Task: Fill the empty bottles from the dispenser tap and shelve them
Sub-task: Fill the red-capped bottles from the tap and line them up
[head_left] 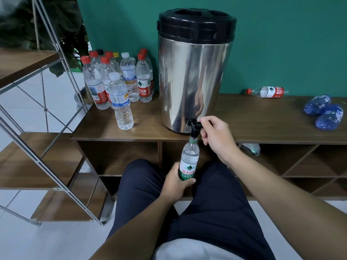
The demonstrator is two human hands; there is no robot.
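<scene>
The green-label bottle stands almost straight up, with its open mouth right under the tap. Its long way runs up and down, from the hand at the bottom to the tap at the top. Water shows high in the bottle, close to the neck, so it looks nearly full.

The left hand holds the bottle low down, with its fingers curled round the label. The right hand is up at the tap, and its finger and thumb pinch the little black handle. The right hand is the one nearer the tap, so it is likely the one to close it. The left hand is below, ready to bring the bottle down and away.

The tap sticks out from the bottom of the big shiny dispenser, which stands on the brown cabinet top. To the left of the dispenser stands a bunch of capped bottles. Most have red caps and some have white. To the right, well apart, a red-cap bottle lies on its side by the green wall. Crushed blue bottles lie further right. A wood and metal shelf stands to the left of the cabinet.
</scene>
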